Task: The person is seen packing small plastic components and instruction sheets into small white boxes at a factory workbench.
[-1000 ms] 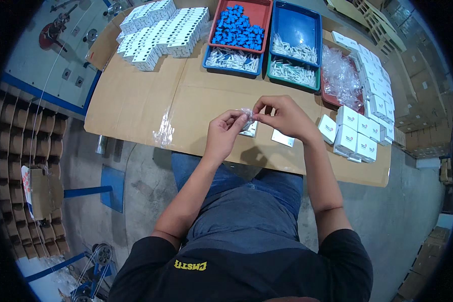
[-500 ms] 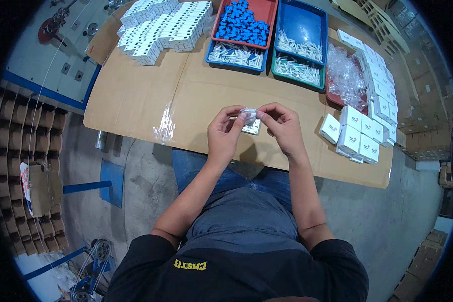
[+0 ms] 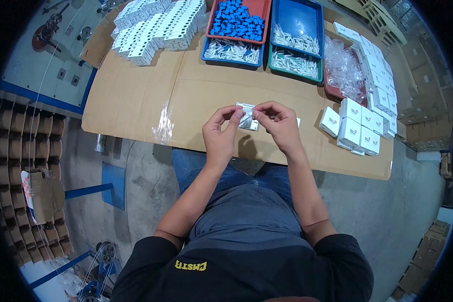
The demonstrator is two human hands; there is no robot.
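Between my hands hangs a small clear plastic bag (image 3: 245, 121), with thin pale pieces that seem to be inside it. My left hand (image 3: 220, 130) pinches its left side between thumb and fingers. Its right side is at the thumb and fingertips of my right hand (image 3: 280, 126), also closed. Behind and under the bag lies a small square white piece (image 3: 247, 107), partly covered by the bag and fingers. A white edge of something shows just right of my right hand, mostly hidden.
Stacked white boxes (image 3: 156, 32) stand at the far left of the cardboard-covered table (image 3: 131, 100). Trays hold blue parts (image 3: 236, 22) and white plugs (image 3: 294, 63); another holds clear bags (image 3: 343, 65). More white boxes (image 3: 357, 126) sit at the right.
The bag has come down and tilted between my fingers, and my hands have moved slightly left. More of the white piece behind it shows now. The view has shifted a little.
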